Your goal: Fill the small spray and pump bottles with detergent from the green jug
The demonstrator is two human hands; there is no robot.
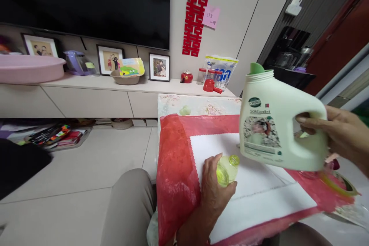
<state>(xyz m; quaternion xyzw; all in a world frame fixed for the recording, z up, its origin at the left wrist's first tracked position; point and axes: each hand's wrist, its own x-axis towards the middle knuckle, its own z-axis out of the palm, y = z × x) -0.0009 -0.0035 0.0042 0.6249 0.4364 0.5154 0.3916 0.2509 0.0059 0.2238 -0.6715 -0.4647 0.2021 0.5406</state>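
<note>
My right hand (340, 132) is closed around the handle of a large pale-green detergent jug (276, 123), held up and slightly tilted over the table. The jug's cap is off and a green spout shows at its top. My left hand (215, 184) grips a small yellow-green bottle (227, 169) with an open neck, resting on a white cloth (256, 188). The jug hangs just above and to the right of the small bottle, not touching it.
A red cloth (175, 169) lies under the white one on a small table with a floral cover (201, 103). A low cabinet (86, 96) behind holds picture frames, a pink basin (29, 69), jars and a red pot. My knee (129, 203) is at bottom centre.
</note>
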